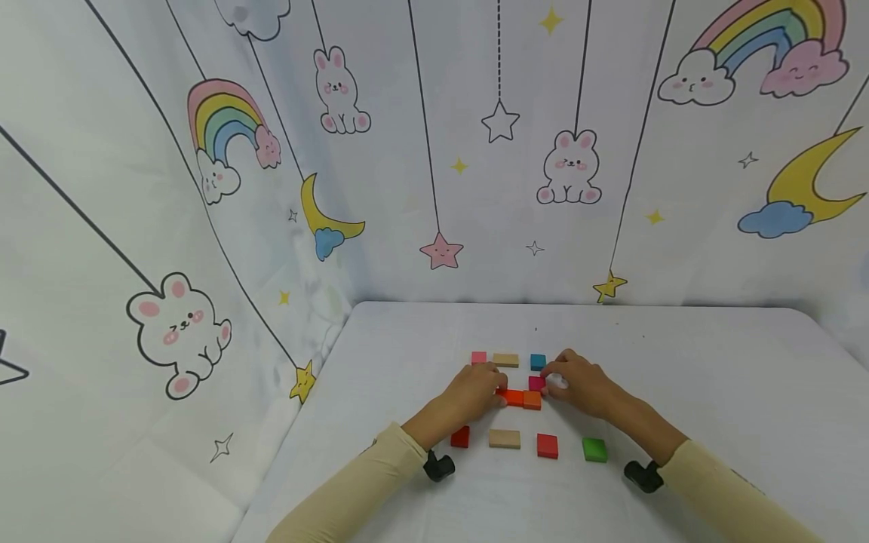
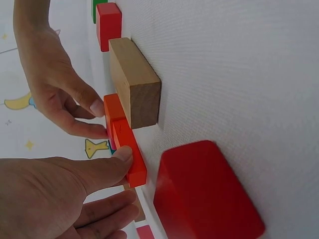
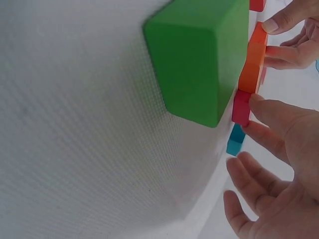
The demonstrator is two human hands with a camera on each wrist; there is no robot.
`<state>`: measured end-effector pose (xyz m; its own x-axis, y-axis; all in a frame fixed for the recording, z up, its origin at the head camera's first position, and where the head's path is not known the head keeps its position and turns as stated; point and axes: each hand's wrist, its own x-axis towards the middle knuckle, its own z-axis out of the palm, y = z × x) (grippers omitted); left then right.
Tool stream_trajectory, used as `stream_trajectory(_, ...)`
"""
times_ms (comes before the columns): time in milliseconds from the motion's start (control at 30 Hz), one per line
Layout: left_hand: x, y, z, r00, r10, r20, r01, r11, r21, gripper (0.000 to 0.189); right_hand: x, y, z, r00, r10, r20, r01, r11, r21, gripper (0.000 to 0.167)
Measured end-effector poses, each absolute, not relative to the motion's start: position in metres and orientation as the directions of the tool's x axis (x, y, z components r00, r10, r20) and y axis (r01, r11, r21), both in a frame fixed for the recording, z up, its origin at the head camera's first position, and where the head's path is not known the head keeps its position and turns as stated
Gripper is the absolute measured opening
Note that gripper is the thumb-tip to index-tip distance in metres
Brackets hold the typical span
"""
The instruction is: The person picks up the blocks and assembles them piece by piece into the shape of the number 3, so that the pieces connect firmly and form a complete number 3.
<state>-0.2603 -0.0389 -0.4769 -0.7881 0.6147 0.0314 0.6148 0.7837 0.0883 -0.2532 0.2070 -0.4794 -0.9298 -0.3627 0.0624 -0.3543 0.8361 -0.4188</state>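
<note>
At the middle of the table my left hand (image 1: 477,391) pinches a red-orange block (image 1: 514,397), the thumb on its near side in the left wrist view. An orange block (image 1: 532,400) sits end to end with it. My right hand (image 1: 585,383) has its thumb and index finger on a magenta block (image 3: 241,108), its other fingers spread loosely. That magenta block lies just behind the orange one, the two close together in the right wrist view. Beyond it is a blue block (image 1: 538,362), near the right fingertips.
Toward the person lies a spaced row: a dark red block (image 1: 460,437), a wooden block (image 1: 505,439), a red block (image 1: 547,446) and a green block (image 1: 595,450). A pink block (image 1: 479,357) and another wooden block (image 1: 505,360) lie behind the left hand. A patterned curtain (image 1: 394,188) hangs behind the white table (image 1: 713,392).
</note>
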Motion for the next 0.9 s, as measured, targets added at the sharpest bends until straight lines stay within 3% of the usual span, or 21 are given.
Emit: stream_trajectory(900,-0.26,-0.04,-0.475,-0.786,0.617,0.027,0.616,0.781,0.104,0.026,-0.28,0.212,-0.477,-0.961,-0.261,0.096,-0.276,0.851,-0.448,0.03)
